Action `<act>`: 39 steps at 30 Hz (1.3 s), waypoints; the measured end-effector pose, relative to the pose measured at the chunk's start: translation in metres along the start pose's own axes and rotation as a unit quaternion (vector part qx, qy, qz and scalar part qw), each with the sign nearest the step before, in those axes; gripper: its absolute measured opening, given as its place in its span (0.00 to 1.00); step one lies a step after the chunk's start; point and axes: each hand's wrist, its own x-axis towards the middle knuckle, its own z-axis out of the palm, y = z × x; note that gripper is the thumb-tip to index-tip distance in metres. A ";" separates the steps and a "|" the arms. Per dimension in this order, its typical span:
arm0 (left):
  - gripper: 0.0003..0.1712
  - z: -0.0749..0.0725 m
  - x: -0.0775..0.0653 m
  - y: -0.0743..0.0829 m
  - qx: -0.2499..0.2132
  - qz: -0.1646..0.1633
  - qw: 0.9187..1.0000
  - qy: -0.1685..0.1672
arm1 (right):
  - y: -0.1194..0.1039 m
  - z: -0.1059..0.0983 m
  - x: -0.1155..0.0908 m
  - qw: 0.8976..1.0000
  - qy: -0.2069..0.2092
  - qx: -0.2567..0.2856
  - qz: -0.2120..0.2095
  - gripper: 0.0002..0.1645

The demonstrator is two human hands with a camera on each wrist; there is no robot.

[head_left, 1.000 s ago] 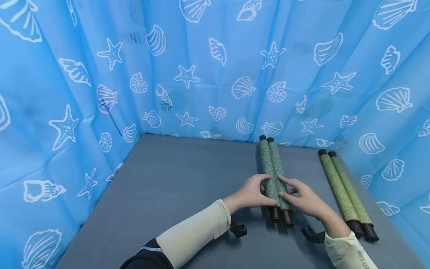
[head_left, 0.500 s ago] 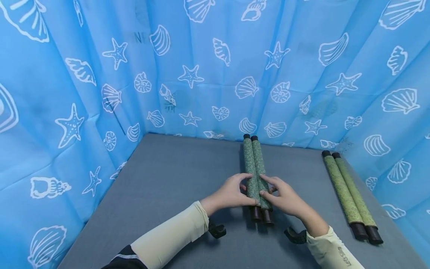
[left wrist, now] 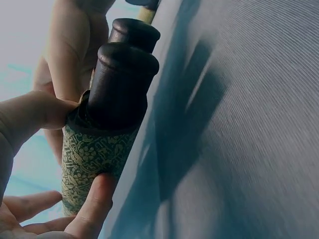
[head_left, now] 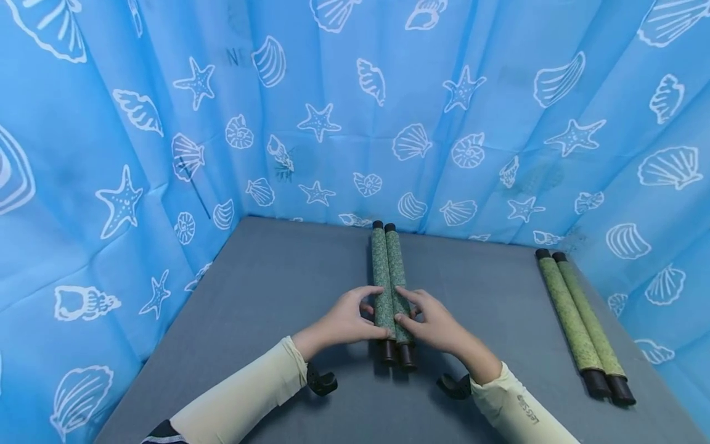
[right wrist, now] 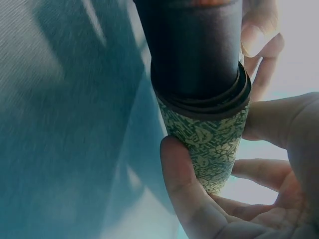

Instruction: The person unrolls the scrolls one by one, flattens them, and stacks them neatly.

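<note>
Two green-patterned scrolls (head_left: pixel 381 262) (head_left: pixel 395 262), rolled up and with dark knobs at their ends, lie side by side near the middle of the table. From the left, my left hand (head_left: pixel 342 317) grips the left scroll near its front end; the left wrist view shows thumb and fingers curled round its patterned cloth (left wrist: pixel 99 154). My right hand (head_left: pixel 438 324) holds the right scroll from the other side. In the right wrist view a finger reaches under that roll (right wrist: pixel 204 144) and the thumb presses its upper side. The far ends point toward the curtain.
A second pair of scrolls, yellow-green (head_left: pixel 568 314) (head_left: pixel 590 314), lies along the right side of the grey table (head_left: pixel 277 277). A blue curtain (head_left: pixel 333 160) printed with shells and starfish surrounds the table's back and sides. Dark curved straps (head_left: pixel 322 381) show below both wrists.
Both hands have moved left across the table together with the green scrolls, which stay side by side. The yellow-green pair has stayed on the right.
</note>
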 end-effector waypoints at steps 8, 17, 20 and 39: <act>0.49 -0.016 -0.015 -0.011 -0.002 -0.010 1.000 0.001 | -0.015 0.021 0.013 1.000 -0.004 -0.008 0.008 0.37; 0.49 -0.037 -0.023 -0.021 -0.004 -0.020 1.000 -0.020 | -0.028 0.040 0.022 1.000 0.003 -0.004 0.029 0.37; 0.49 -0.042 -0.024 -0.025 -0.009 -0.023 0.999 -0.032 | -0.032 0.044 0.023 0.999 0.000 0.001 0.037 0.37; 0.50 -0.047 -0.029 -0.033 0.015 -0.043 0.997 -0.058 | -0.034 0.058 0.027 0.998 -0.018 -0.001 0.053 0.39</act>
